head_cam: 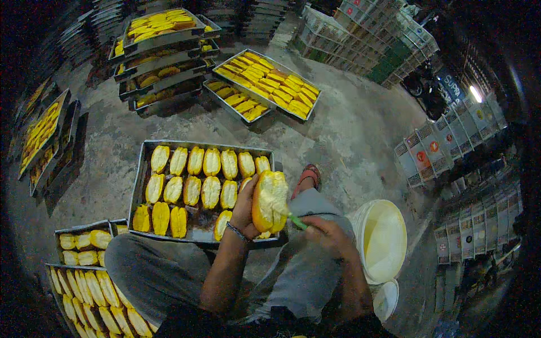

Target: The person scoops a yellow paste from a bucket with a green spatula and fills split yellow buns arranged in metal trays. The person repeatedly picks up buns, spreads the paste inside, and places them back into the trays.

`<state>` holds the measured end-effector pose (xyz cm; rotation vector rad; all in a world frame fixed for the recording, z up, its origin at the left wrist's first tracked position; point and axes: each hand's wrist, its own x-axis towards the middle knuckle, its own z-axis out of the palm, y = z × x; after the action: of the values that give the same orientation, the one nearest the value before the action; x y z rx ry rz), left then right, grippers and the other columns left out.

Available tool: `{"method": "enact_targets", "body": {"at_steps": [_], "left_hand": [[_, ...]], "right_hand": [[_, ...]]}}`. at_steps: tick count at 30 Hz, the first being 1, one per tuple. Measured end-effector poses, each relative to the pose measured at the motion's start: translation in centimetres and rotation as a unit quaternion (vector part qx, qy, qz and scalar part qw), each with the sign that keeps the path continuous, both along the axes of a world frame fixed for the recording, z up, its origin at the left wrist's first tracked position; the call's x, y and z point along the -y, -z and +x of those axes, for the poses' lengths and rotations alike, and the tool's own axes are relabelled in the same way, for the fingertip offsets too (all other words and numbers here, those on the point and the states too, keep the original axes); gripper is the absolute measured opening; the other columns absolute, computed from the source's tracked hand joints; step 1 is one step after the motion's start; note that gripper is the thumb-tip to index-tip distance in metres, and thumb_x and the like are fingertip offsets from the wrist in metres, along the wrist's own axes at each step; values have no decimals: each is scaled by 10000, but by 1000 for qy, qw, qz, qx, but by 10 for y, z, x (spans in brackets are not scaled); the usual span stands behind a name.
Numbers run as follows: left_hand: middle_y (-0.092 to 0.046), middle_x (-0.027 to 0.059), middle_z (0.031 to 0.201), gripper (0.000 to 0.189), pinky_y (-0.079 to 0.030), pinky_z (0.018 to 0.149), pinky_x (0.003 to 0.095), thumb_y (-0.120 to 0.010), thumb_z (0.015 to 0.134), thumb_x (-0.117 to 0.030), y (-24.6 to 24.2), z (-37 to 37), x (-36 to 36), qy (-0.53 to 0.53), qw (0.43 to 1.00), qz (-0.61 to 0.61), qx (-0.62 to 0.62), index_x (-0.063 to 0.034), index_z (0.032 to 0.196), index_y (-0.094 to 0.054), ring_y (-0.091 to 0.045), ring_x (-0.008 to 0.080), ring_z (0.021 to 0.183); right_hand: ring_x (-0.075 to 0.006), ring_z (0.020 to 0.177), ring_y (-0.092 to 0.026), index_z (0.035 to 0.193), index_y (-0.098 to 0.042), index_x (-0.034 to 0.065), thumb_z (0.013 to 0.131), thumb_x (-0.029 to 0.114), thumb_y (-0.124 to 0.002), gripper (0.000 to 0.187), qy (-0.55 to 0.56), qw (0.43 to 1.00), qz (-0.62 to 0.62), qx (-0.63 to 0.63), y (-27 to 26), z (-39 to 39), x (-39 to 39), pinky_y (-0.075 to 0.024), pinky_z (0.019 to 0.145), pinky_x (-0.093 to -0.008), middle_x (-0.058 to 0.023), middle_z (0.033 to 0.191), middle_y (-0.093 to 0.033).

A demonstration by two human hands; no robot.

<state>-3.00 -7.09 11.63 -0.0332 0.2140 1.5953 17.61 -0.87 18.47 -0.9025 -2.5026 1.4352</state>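
Observation:
My left hand (245, 211), with a bracelet at the wrist, holds up a split bread roll (270, 203) whose open yellow face bears a pale spread. My right hand (327, 234) grips a green-handled tool (298, 222); its far end meets the spread, and its blade is hidden or blurred. Below and left of the roll, a metal baking tray (136, 186) lies before me with rows of split rolls. Most of these have a pale coating; several at the lower left (160, 219) show plain yellow faces.
A white bucket (401, 241) stands right of my knee, a smaller container (391, 295) below it. Stacked trays of yellow rolls (165, 55) stand at the back left; two more trays (266, 84) overlap on the floor. Coated rolls fill trays (53, 270) at lower left. Plastic crates (444, 143) line the right.

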Motion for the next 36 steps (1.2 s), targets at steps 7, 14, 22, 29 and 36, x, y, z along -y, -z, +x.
{"method": "enact_targets", "body": {"at_steps": [7, 14, 22, 29, 36], "left_hand": [[-587, 127, 1117, 467, -485, 876, 402, -386, 931, -402, 36, -38, -5, -116, 988, -33, -93, -37, 1206, -484, -602, 262, 969], [-613, 103, 1081, 476, -501, 812, 386, -415, 898, -435, 141, -125, 27, -139, 900, -327, -252, -56, 1164, -526, -619, 252, 922], [-619, 143, 1059, 419, -499, 807, 388, -444, 880, -387, 308, -135, 76, -1, 714, -515, -475, -82, 1144, -555, -619, 277, 909], [-629, 193, 988, 286, -491, 793, 411, -564, 785, -207, 320, -141, 82, 61, 364, -357, -858, -82, 1034, -628, -612, 321, 894], [-469, 153, 1227, 601, -429, 878, 450, -709, 695, -247, 276, -129, 92, 64, 227, -756, -611, -77, 1215, -459, -542, 342, 1032]], "right_hand": [[-73, 618, -483, 1178, -526, 3, 906, 244, -509, 364, 75, 990, -114, 13, 14, 18, 4, -395, 568, -227, -30, 784, -548], [-55, 455, -296, 1232, -443, 9, 928, 237, -481, 383, 174, 891, -345, -237, 19, 7, -14, -295, 448, -195, 5, 661, -404], [-62, 535, -339, 1261, -428, 28, 932, 194, -463, 371, 182, 858, -354, -325, 28, 15, -19, -294, 463, -203, -77, 926, -523], [-62, 536, -347, 1173, -470, 42, 912, 150, -488, 283, 173, 876, -340, -294, 27, 11, -21, -300, 475, -204, 11, 705, -440], [-50, 529, -307, 1189, -455, 15, 932, 148, -429, 291, 130, 890, -335, -279, 22, -2, -21, -257, 460, -198, -66, 928, -529]]}}
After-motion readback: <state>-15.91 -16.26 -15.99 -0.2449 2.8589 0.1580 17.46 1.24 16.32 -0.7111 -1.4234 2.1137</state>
